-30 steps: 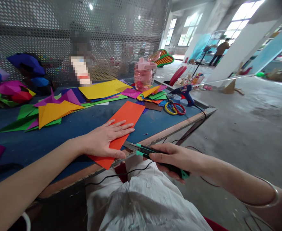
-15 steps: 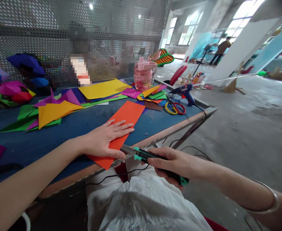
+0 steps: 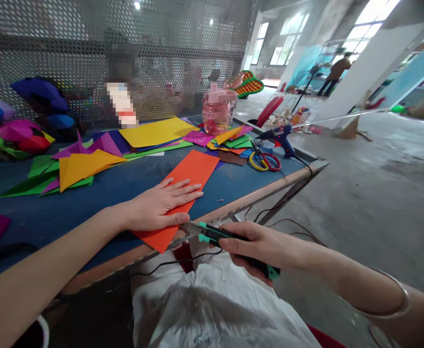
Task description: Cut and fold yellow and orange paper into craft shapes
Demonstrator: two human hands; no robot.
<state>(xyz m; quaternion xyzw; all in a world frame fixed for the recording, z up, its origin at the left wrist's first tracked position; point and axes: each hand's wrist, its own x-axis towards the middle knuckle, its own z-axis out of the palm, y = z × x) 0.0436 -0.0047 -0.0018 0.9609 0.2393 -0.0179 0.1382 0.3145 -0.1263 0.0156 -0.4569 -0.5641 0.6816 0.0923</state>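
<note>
An orange sheet [image 3: 197, 166] lies slanted on the blue table [image 3: 125, 186], its lower corner past the front edge. My left hand [image 3: 163, 205] rests flat on it, fingers stretched out. In my right hand [image 3: 250, 244] is a black and green utility knife [image 3: 212, 234], its blade out and pointing left. The blade tip is at the sheet's right edge, close to my left thumb; whether it touches the sheet I cannot tell.
Coloured sheets [image 3: 157, 131] and folded pieces [image 3: 85, 166] lie further back. A pink bottle [image 3: 216, 110], scissors [image 3: 264, 161] and a blue glue gun [image 3: 282, 137] stand or lie at the back right. A person [image 3: 337, 72] is far off.
The knife and my right hand have shifted slightly left, and my left thumb now lies a little higher, nearer the other fingers. The view has moved slightly.
</note>
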